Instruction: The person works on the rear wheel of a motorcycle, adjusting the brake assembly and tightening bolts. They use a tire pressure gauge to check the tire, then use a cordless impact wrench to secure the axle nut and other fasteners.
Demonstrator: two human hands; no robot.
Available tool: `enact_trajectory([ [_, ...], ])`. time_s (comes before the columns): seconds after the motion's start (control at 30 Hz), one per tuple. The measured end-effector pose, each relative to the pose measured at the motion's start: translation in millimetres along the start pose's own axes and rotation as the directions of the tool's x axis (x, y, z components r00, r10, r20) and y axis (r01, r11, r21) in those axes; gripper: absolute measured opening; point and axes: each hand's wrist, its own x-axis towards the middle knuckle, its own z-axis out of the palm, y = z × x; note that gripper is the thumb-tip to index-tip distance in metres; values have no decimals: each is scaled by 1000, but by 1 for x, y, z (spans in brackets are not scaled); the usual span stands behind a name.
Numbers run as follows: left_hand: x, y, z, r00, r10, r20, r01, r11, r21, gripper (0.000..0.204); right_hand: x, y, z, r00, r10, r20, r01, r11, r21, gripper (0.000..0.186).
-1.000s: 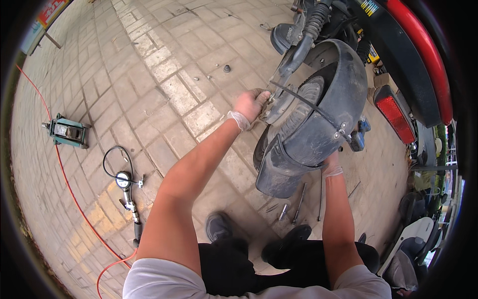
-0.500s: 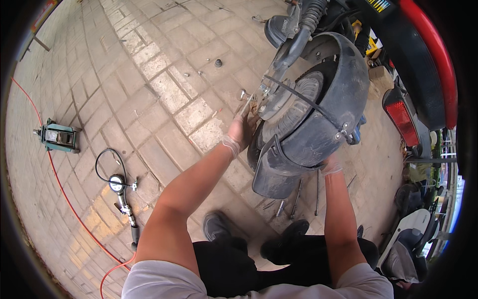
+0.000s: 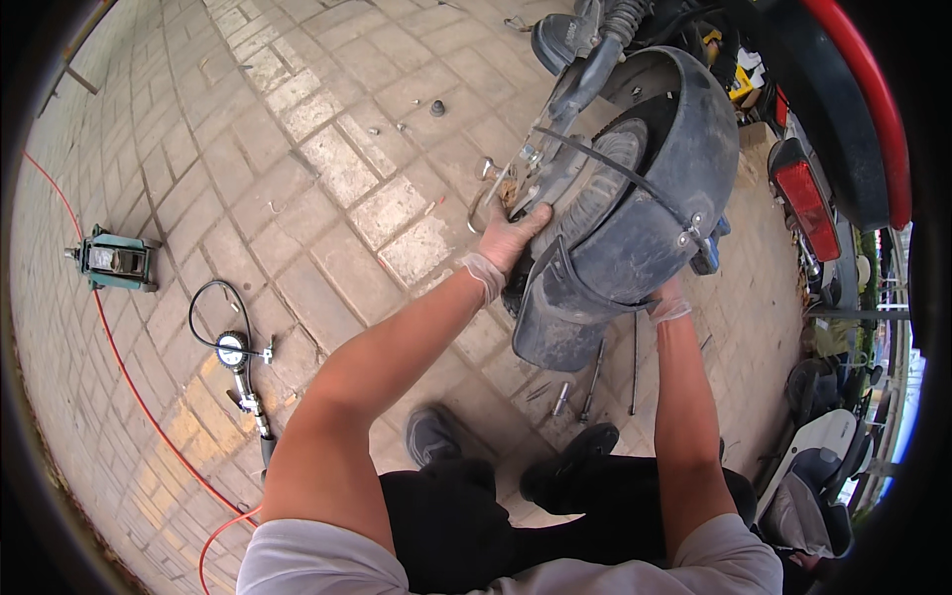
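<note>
A scooter's rear wheel (image 3: 608, 171) sits under a dusty black mudguard (image 3: 662, 169) with a hanging mud flap (image 3: 560, 322). My left hand (image 3: 508, 240), in a thin clear glove, grips the wheel's left lower side. Its thumb lies along the wheel, while the fingers are partly hidden beside the swingarm end. Just left of that hand are a chrome fitting (image 3: 487, 170) and a curved metal part (image 3: 473, 214). My right hand (image 3: 669, 300), also gloved, reaches behind the mudguard's right lower edge, which hides its fingers.
Metal rods (image 3: 593, 382) and a socket (image 3: 562, 399) lie near my shoes. Small nuts and a black cap (image 3: 437, 108) rest on the paving further off. At left are a green jack (image 3: 114, 260), a tyre gauge (image 3: 233, 349) and a red hose (image 3: 149, 421). A red tail light (image 3: 806, 210) overhangs at right.
My left hand has shifted slightly right and up, and its thumb now shows against the wheel. The mudguard and flap sit a little higher in view. My right hand stays behind the mudguard.
</note>
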Motion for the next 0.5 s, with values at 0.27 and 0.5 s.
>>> enact_trajectory([
  [0.27,0,-8,2,996,48,-78,-31,979,204,124,6,-2,2,999,13,-32,-13,1000,10,22],
  [0.5,13,-19,-24,945,-240,222,266,959,-96,95,-2,-25,18,986,157,-60,-167,949,-267,34],
])
